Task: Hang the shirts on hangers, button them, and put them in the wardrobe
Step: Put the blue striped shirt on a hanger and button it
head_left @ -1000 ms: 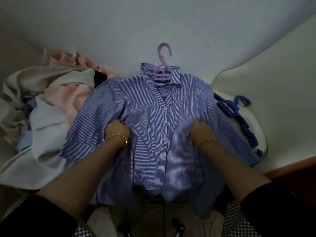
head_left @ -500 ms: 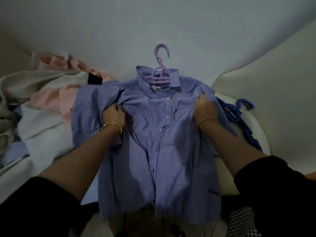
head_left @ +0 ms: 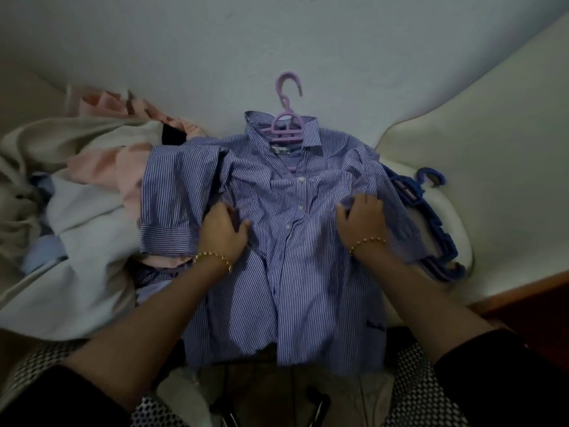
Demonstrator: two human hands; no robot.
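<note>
A blue-and-white striped shirt (head_left: 295,272) lies face up on the bed on a lilac hanger (head_left: 284,118), whose hook points away from me. Its front is buttoned down the middle and the chest fabric is bunched. The shirt's left sleeve (head_left: 172,208) is folded up beside the body. My left hand (head_left: 223,231) grips the shirt's left side under that sleeve. At the right side, by the armpit, my right hand (head_left: 363,224) grips gathered cloth. Both wrists wear gold bracelets.
A pile of pink, white and pale blue clothes (head_left: 86,204) fills the left of the bed. Several blue hangers (head_left: 431,220) lie stacked at the right, partly under the shirt's right sleeve. A wooden edge (head_left: 523,291) runs at the lower right. The wall (head_left: 277,41) stands behind.
Both hands moved from the shirt's waist up to its chest, bunching the fabric there. The left sleeve, spread out before, now lies folded up beside the body.
</note>
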